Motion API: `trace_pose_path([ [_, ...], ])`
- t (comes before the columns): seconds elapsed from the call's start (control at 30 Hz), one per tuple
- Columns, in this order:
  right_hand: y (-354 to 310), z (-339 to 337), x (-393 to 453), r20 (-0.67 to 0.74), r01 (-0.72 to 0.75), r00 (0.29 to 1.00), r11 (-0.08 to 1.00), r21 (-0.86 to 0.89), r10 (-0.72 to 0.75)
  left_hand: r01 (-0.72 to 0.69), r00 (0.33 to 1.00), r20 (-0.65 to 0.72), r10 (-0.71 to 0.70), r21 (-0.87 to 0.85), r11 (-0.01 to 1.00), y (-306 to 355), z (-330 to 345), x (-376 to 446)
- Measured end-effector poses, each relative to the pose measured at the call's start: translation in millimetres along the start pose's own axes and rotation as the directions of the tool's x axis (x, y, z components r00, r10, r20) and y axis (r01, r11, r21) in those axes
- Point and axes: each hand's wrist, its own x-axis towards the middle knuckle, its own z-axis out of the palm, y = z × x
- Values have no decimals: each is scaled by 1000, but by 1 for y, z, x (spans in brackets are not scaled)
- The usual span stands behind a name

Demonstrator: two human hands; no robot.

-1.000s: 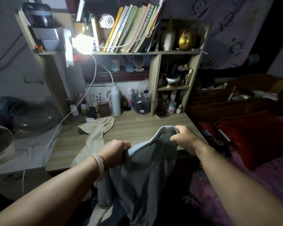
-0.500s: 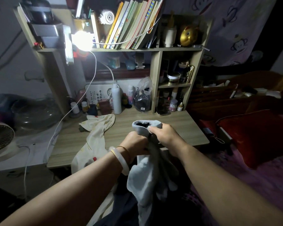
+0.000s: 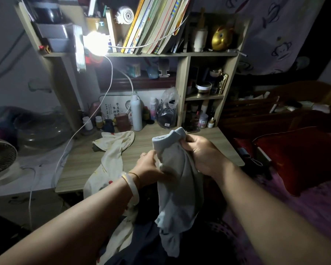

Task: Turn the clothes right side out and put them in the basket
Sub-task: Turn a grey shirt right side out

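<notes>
A light blue garment hangs bunched in front of me, its ribbed opening at the top and its lower part trailing down. My right hand grips it near the top on the right side. My left hand, with a pale bangle on the wrist, holds its left side lower down. A cream garment lies on the wooden desk to the left and drapes over the front edge. Dark cloth lies below my arms. No basket is in view.
Bottles and jars line the desk's back under a shelf unit with books and a bright lamp. A white cable runs down the desk's left. A fan stands at far left, red cushions at right.
My hands came together from holding the blue garment spread wide. The garment is now gathered into a narrow bundle, and my left hand has slid lower along it.
</notes>
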Motion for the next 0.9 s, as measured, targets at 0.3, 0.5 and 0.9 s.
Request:
trace_pose_path([
  [0.3, -16, -13, 7, -406, -57, 895, 854, -518, -186, 121, 992, 89, -85, -561, 819, 0, 21, -10],
  [0.5, 3, -11, -13, 64, -35, 988, 608, -793, 140, 97, 995, 80, -58, -673, 734, 12, 24, -7],
  [0.9, 25, -10, -8, -230, -152, 973, 695, -702, -20, 54, 997, 77, -16, -535, 843, -1, 11, -4],
])
